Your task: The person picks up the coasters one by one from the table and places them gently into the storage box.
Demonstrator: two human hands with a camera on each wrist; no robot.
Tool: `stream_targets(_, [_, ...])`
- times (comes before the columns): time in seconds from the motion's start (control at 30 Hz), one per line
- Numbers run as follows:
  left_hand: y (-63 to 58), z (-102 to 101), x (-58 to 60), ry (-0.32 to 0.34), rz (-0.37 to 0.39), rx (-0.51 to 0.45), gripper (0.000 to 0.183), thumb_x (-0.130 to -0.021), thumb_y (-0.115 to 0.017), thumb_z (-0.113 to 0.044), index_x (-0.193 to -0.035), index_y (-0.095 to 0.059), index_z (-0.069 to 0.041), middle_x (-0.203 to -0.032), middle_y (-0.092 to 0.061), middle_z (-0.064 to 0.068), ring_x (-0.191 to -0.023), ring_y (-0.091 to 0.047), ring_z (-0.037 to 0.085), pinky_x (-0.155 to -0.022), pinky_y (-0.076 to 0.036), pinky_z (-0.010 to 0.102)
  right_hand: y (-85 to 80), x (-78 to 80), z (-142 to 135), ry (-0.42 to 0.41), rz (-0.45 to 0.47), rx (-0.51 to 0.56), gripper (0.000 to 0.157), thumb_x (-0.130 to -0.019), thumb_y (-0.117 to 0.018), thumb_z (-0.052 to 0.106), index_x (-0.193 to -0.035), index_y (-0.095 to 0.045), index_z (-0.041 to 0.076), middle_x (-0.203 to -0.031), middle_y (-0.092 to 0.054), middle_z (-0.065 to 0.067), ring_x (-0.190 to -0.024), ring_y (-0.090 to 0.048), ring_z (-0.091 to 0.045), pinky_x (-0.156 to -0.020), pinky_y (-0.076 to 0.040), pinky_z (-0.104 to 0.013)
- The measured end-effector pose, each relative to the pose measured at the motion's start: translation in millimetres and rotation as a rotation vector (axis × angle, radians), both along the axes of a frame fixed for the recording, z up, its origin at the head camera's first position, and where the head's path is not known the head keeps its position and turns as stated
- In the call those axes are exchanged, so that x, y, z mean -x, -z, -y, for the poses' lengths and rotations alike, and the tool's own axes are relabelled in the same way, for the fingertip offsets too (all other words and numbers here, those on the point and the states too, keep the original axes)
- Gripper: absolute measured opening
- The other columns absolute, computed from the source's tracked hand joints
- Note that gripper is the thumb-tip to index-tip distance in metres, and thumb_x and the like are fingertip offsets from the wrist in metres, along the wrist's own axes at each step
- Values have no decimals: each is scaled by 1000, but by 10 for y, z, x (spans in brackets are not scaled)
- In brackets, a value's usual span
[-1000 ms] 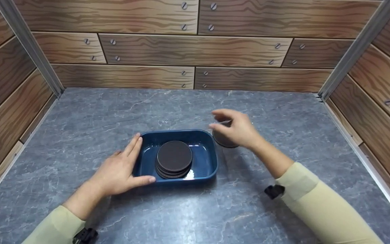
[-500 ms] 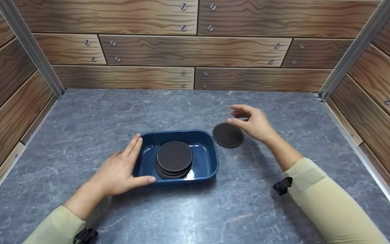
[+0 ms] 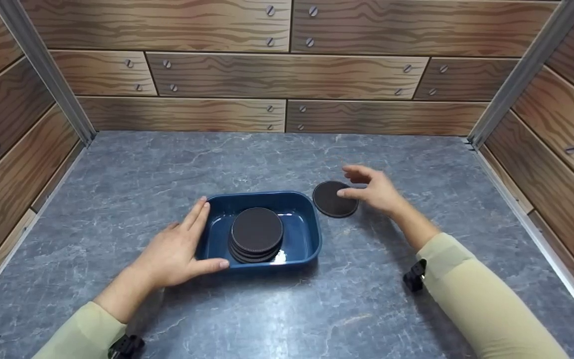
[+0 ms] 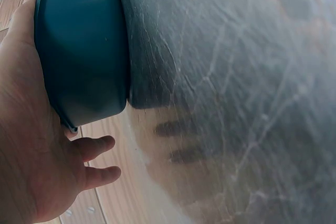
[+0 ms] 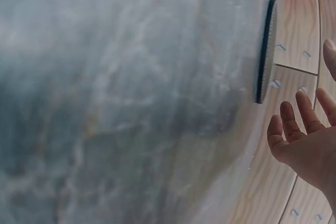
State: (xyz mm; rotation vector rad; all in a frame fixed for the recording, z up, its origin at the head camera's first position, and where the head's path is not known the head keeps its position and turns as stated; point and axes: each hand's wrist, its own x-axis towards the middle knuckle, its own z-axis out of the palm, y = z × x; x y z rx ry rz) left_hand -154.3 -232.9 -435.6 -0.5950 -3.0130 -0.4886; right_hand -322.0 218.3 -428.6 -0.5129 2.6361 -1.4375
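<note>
A blue rectangular dish stands on the table and holds a stack of round black coasters left of its middle. My left hand rests against the dish's left end, fingers straight along the side and thumb on the front rim. In the left wrist view, two fingers of the left hand stick out free of the dish. One more coaster lies flat beside the dish's back right corner. Above its right edge my right hand hovers, fingers loosely bent, thumb over the coaster, holding nothing.
The grey marbled tabletop surrounds the dish. Wood-patterned walls stand at the back and both sides, with metal posts in the corners. A black device sits at the right wrist.
My right hand has moved right, away from the dish, then slightly down toward the loose coaster, which is now mostly uncovered. The left hand, dish and stack have stayed put.
</note>
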Motion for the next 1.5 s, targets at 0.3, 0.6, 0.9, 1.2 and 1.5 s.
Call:
stream_targets(0.3, [5, -2, -6, -9, 8, -2, 124, -88, -65, -81, -170, -13, -3, -177, -9, 15, -135, -56, 49, -110, -45, 65, 80, 9, 0, -69, 122, -69, 87, -90, -88, 19, -161, -43, 2, -159, -46, -28, -146, -43, -45, -122, -32, -57])
stream_targets(0.6, [3, -2, 1, -14, 20, 5, 125, -88, -64, -82, -170, -12, -4, -178, -7, 14, -135, -54, 51, -111, -44, 65, 86, 24, -13, -139, 165, -95, 97, -88, -89, 20, -166, -33, 4, -165, -40, -25, -152, -36, -40, -126, -23, -53])
stream_targets(0.9, [11, -2, 4, -13, 6, 14, 125, -87, -64, -82, -170, -13, -3, -178, -8, 15, -133, -56, 51, -108, -46, 65, 155, 62, -26, -150, 148, -106, 98, -87, -90, 16, -165, -33, 1, -163, -40, -26, -152, -36, -41, -126, -22, -53])
stream_targets(1.2, [6, -3, -1, -14, 12, 2, 125, -87, -66, -80, -171, -12, -5, -178, -6, 11, -135, -55, 51, -109, -45, 65, 179, 79, -34, -144, 121, -161, 100, -85, -92, 18, -166, -34, 4, -165, -39, -25, -151, -35, -40, -126, -21, -55])
stream_targets(1.5, [14, 1, 2, -11, 12, -1, 125, -87, -65, -81, -170, -11, -4, -178, -5, 12, -139, -52, 48, -113, -40, 65, 195, 65, -15, -149, 52, -196, 100, -81, -93, 16, -163, -37, 2, -161, -42, -28, -148, -38, -44, -124, -23, -58])
